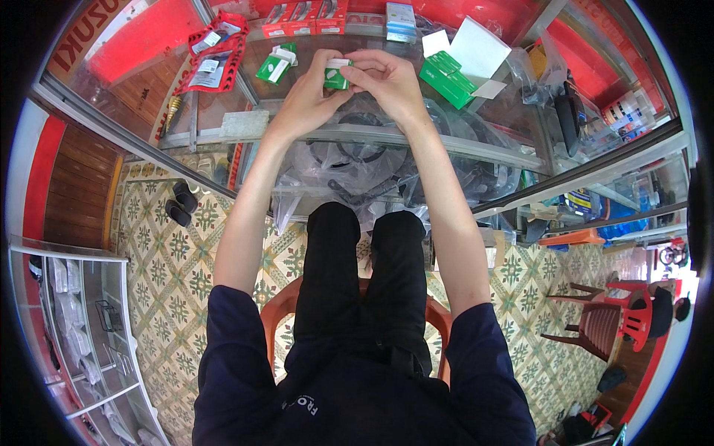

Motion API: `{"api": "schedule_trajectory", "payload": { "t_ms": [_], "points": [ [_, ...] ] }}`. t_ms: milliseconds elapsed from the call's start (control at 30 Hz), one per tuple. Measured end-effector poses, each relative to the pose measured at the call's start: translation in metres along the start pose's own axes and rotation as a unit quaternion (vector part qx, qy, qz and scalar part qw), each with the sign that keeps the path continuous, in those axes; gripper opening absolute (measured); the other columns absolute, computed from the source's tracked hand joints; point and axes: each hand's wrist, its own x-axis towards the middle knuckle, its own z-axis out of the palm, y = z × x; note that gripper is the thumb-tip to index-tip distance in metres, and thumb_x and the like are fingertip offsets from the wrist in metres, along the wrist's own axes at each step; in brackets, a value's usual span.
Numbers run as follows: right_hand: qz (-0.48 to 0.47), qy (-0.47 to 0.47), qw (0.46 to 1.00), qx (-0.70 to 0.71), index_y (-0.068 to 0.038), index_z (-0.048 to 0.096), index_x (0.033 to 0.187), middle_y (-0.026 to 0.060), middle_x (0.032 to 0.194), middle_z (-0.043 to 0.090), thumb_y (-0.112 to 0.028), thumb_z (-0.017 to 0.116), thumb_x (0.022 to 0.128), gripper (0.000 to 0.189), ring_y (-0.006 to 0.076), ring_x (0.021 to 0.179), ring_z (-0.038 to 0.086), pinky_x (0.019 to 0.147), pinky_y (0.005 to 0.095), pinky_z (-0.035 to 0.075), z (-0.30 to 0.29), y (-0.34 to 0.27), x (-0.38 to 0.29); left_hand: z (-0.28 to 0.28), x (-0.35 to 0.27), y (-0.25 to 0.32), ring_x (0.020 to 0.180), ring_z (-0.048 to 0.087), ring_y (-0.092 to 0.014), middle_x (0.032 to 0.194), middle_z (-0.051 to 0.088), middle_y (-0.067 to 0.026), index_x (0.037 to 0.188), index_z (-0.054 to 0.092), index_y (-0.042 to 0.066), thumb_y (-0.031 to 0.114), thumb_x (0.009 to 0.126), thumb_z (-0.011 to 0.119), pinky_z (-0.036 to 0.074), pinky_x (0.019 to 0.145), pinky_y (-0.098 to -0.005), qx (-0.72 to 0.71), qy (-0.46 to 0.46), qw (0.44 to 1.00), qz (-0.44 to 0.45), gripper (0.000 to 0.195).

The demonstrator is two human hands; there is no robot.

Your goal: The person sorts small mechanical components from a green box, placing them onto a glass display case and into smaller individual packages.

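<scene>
Over the glass shelf of a display case, my left hand (313, 92) and my right hand (390, 81) hold a small green and white cardboard box (336, 75) between them. My right thumb lies against the box's right side, near its white top part. To the left are small green and white boxes (274, 66), close together. A larger green carton (446, 78) lies to the right of my right hand, its white lid (481, 47) raised and several small green boxes showing in it.
Red boxes (304, 18) and a white and blue box (400, 22) stand farther back. Red and black packets (215, 56) lie at the left. A metal frame rail (474, 146) crosses below my wrists, above plastic-wrapped parts (346, 161). A person (661, 312) sits far right.
</scene>
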Motion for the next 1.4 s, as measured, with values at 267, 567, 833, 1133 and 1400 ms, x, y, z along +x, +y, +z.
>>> {"api": "schedule_trajectory", "payload": {
  "t_ms": [267, 567, 833, 1133, 1400],
  "points": [
    [0.017, 0.011, 1.000, 0.010, 0.005, 0.073, 0.121, 0.0128, 0.103, 0.077, -0.005, 0.077, 0.092, 0.031, 0.0133, 0.083, 0.073, 0.074, 0.0271, 0.060, 0.000, -0.006, -0.001, -0.001, 0.000, 0.004, 0.115, 0.063, -0.021, 0.126, 0.061, -0.0129, 0.139, 0.043, 0.007, 0.010, 0.095, 0.074, 0.055, 0.089, -0.0358, -0.011, -0.001, 1.000, -0.013, 0.054],
    [0.025, 0.013, 1.000, -0.003, 0.006, 0.073, 0.121, 0.0152, 0.107, 0.077, -0.004, 0.074, 0.093, 0.030, 0.0153, 0.088, 0.074, 0.073, 0.0277, 0.064, -0.002, -0.006, -0.002, -0.001, -0.001, 0.002, 0.102, 0.068, -0.025, 0.115, 0.067, -0.0143, 0.135, 0.045, 0.008, 0.011, 0.091, 0.076, 0.054, 0.083, -0.0375, -0.020, 0.018, 0.999, 0.025, 0.054],
    [0.003, 0.017, 1.000, 0.018, 0.006, 0.073, 0.119, 0.0136, 0.102, 0.078, -0.005, 0.074, 0.094, 0.028, 0.0152, 0.084, 0.074, 0.071, 0.0277, 0.063, 0.001, -0.003, -0.002, 0.000, 0.000, -0.002, 0.107, 0.067, -0.023, 0.118, 0.066, -0.0117, 0.137, 0.045, 0.009, 0.009, 0.093, 0.074, 0.055, 0.087, -0.0376, -0.028, 0.014, 0.999, 0.011, 0.053],
    [-0.007, 0.037, 0.999, -0.005, 0.006, 0.074, 0.115, 0.0136, 0.100, 0.078, -0.005, 0.075, 0.094, 0.024, 0.0160, 0.086, 0.075, 0.071, 0.0286, 0.064, -0.001, 0.001, -0.001, 0.001, -0.001, 0.007, 0.104, 0.069, -0.025, 0.115, 0.067, -0.0136, 0.137, 0.045, 0.009, 0.007, 0.092, 0.072, 0.056, 0.083, -0.0373, 0.051, -0.004, 0.999, -0.010, 0.052],
    [0.022, 0.040, 0.999, 0.027, 0.006, 0.076, 0.114, 0.0148, 0.102, 0.077, -0.003, 0.074, 0.093, 0.023, 0.0180, 0.088, 0.075, 0.074, 0.0303, 0.066, -0.001, -0.005, -0.001, 0.000, -0.002, 0.002, 0.101, 0.067, -0.026, 0.113, 0.066, -0.0136, 0.135, 0.046, 0.009, 0.006, 0.090, 0.073, 0.054, 0.081, -0.0375, 0.003, 0.014, 1.000, 0.012, 0.052]
  ]
}}
